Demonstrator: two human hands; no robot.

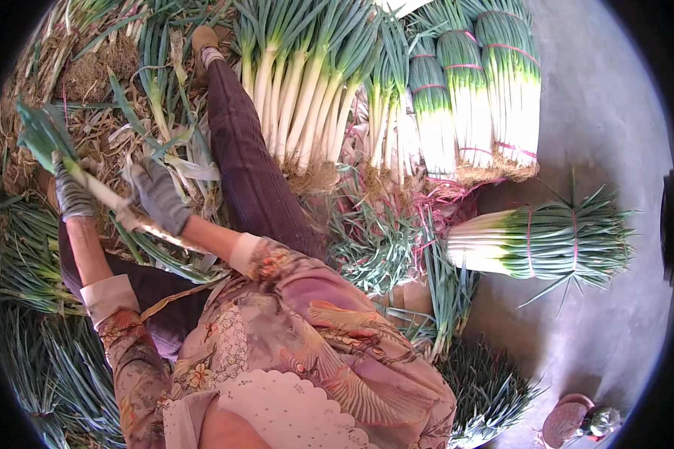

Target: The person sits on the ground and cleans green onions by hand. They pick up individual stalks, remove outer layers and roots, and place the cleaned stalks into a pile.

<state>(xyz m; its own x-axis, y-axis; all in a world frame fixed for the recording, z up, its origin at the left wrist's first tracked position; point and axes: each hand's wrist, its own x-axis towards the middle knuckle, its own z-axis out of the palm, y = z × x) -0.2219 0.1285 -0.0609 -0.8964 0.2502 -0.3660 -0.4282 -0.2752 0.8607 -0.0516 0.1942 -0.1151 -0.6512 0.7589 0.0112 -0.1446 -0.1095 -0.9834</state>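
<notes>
A long Welsh onion [102, 189] slants across in front of me, its green leaves at the upper left and its root end near my right forearm. My left hand [72, 191], in a grey glove, is wrapped around the stalk just below the leaves. Close above the pale shaft is my right hand [160, 193], also gloved in grey. Its fingertips are blurred near a pale strip, and whether they grip it cannot be made out. Loose outer skin hangs along the lower shaft. Dry husks and trimmed leaves [98, 126] cover the ground beyond my hands.
Trimmed onions [297, 106] stand in a row beyond my outstretched leg. Tied bundles [460, 101] stand farther right, and another bundle [511, 242] lies on the concrete floor [590, 140]. Pink ties [449, 202] lie tangled nearby. Untrimmed onions [28, 252] are heaped at the left.
</notes>
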